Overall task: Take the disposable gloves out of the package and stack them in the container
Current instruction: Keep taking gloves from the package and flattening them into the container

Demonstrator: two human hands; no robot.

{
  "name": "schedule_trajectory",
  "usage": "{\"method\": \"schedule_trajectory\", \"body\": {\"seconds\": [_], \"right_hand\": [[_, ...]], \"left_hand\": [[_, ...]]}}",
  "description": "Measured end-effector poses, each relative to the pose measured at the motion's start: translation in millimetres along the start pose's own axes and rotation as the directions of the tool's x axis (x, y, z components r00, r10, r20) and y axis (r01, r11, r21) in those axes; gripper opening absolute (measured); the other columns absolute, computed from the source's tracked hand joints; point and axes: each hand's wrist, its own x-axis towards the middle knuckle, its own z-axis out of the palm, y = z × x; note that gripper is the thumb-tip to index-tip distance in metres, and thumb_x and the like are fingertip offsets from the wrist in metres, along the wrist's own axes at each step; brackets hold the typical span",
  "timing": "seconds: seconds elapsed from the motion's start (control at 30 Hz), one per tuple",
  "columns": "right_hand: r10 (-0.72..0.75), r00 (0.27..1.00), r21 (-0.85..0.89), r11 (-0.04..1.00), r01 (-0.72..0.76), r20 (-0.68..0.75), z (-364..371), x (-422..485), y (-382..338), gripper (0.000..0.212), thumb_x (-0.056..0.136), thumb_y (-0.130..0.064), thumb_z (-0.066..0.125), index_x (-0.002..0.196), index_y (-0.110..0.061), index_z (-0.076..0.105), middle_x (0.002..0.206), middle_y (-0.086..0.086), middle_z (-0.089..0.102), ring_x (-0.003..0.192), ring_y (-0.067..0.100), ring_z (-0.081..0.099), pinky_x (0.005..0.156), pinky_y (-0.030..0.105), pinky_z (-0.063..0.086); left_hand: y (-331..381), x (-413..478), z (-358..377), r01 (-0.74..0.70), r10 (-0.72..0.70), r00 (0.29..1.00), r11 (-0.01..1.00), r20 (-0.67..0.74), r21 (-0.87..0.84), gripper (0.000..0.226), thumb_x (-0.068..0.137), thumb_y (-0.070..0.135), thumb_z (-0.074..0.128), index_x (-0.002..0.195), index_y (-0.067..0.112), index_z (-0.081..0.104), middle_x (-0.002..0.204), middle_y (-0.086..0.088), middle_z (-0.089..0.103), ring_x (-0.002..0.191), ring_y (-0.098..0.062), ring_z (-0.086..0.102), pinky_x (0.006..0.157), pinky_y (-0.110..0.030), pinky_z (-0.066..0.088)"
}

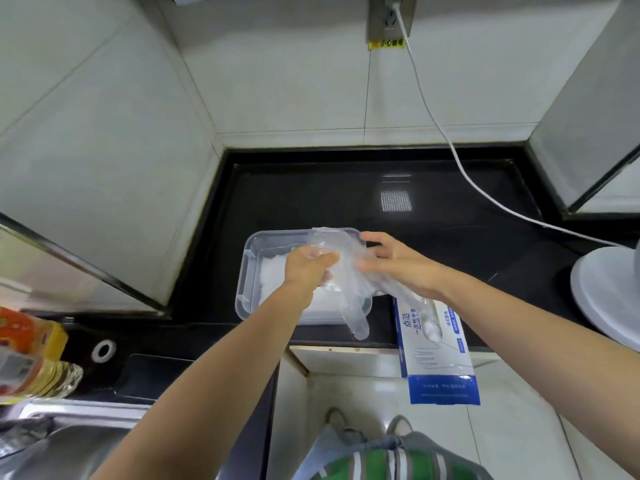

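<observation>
A clear plastic container [246, 271] stands on the black counter with a pile of white, crumpled gloves [273, 275] inside. Above it my left hand [306, 268] grips a transparent disposable glove [349, 292], whose fingers dangle past the container's near rim. My right hand [398, 261] touches the same glove from the right with fingers stretched out. The blue and white glove package [438, 351] lies at the counter's front edge, right of the container, overhanging it, with a few gloves poking from its opening.
A white cable [460, 161] runs from a wall socket across the counter to the right. A white round appliance base [606, 292] sits at the right edge. At left are a steel sink [69, 441] and an oil bottle [31, 365]. Tiled walls close in on both sides.
</observation>
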Motion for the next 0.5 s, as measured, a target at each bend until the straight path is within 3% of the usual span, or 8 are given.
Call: {"method": "schedule_trajectory", "body": {"seconds": [0.07, 0.17, 0.23, 0.3, 0.33, 0.4, 0.47, 0.5], "right_hand": [[-0.012, 0.995, -0.118, 0.993, 0.001, -0.096, 6, 15, -1, 0.05, 0.087, -0.007, 0.071, 0.131, -0.016, 0.051, 0.104, 0.005, 0.065, 0.088, 0.013, 0.066, 0.075, 0.017, 0.053], [0.011, 0.953, 0.003, 1.0, -0.011, -0.304, 13, 36, -3, 0.024, 0.089, 0.005, 0.06, 0.112, -0.002, 0.062, 0.074, 0.008, 0.063, 0.057, 0.014, 0.056, 0.052, 0.022, 0.047], [0.049, 0.92, 0.077, 0.997, -0.02, -0.388, 13, 46, -5, 0.018, 0.092, 0.005, 0.054, 0.108, -0.001, 0.062, 0.073, 0.01, 0.062, 0.059, 0.016, 0.055, 0.051, 0.022, 0.048], [0.022, 0.886, 0.038, 0.999, -0.004, -0.463, 14, 55, -5, 0.023, 0.093, 0.001, 0.054, 0.114, -0.005, 0.059, 0.087, 0.012, 0.064, 0.069, 0.015, 0.059, 0.06, 0.021, 0.051], [-0.045, 0.862, -0.054, 0.998, 0.02, -0.505, 16, 59, -6, 0.026, 0.093, -0.003, 0.056, 0.118, -0.009, 0.058, 0.098, 0.01, 0.064, 0.079, 0.015, 0.06, 0.067, 0.021, 0.052], [-0.332, 0.761, -0.351, 0.925, 0.146, -0.558, 23, 61, -11, 0.031, 0.089, -0.009, 0.064, 0.119, -0.014, 0.059, 0.109, 0.005, 0.06, 0.098, 0.016, 0.056, 0.084, 0.025, 0.049], [-0.601, 0.656, -0.551, 0.77, 0.321, -0.458, 34, 61, -18, 0.025, 0.086, -0.007, 0.064, 0.11, -0.015, 0.064, 0.105, 0.002, 0.061, 0.095, 0.017, 0.055, 0.085, 0.025, 0.045], [-0.654, 0.652, -0.559, 0.726, 0.399, -0.384, 42, 62, -21, 0.02, 0.086, -0.003, 0.063, 0.103, -0.014, 0.067, 0.099, 0.001, 0.062, 0.086, 0.016, 0.056, 0.078, 0.023, 0.046]], "left_hand": [[-2, 3, -9, -0.025, 0.027, 0.999, 0.997, -0.026, 0.071, 0.024, 0.09, 0.031, 0.067, 0.107, 0.019, 0.055, 0.094, -0.002, 0.058, 0.078, -0.015, 0.056, 0.076, -0.026, 0.051], [-11, 12, -25, -0.063, 0.076, 0.995, 0.979, -0.06, 0.194, 0.026, 0.092, 0.035, 0.063, 0.109, 0.016, 0.057, 0.103, -0.007, 0.061, 0.086, -0.02, 0.059, 0.079, -0.028, 0.05], [-20, 21, -35, -0.098, 0.11, 0.993, 0.977, -0.05, 0.188, 0.026, 0.094, 0.027, 0.061, 0.112, 0.009, 0.061, 0.109, -0.014, 0.065, 0.095, -0.029, 0.063, 0.085, -0.033, 0.051], [-25, 26, -42, -0.013, 0.032, 0.997, 0.968, -0.073, 0.251, 0.028, 0.1, 0.019, 0.05, 0.124, 0.007, 0.054, 0.121, -0.016, 0.06, 0.109, -0.029, 0.061, 0.094, -0.034, 0.049], [-30, 25, -46, -0.04, 0.081, 0.993, 0.916, -0.086, 0.4, 0.029, 0.102, 0.017, 0.045, 0.128, 0.008, 0.051, 0.125, -0.015, 0.058, 0.111, -0.028, 0.06, 0.096, -0.032, 0.048], [-28, 29, -50, -0.054, 0.079, 0.995, 0.944, -0.065, 0.325, 0.027, 0.102, 0.018, 0.044, 0.124, 0.007, 0.055, 0.119, -0.014, 0.061, 0.103, -0.026, 0.062, 0.091, -0.03, 0.05], [-30, 32, -50, -0.106, 0.182, 0.974, 0.897, -0.139, 0.43, 0.028, 0.101, 0.025, 0.044, 0.112, 0.006, 0.062, 0.104, -0.012, 0.066, 0.083, -0.02, 0.061, 0.074, -0.021, 0.05], [-31, 35, -48, -0.101, 0.196, 0.971, 0.853, -0.135, 0.511, 0.03, 0.102, 0.027, 0.043, 0.11, 0.006, 0.063, 0.096, -0.009, 0.065, 0.075, -0.017, 0.057, 0.065, -0.017, 0.046]]}}
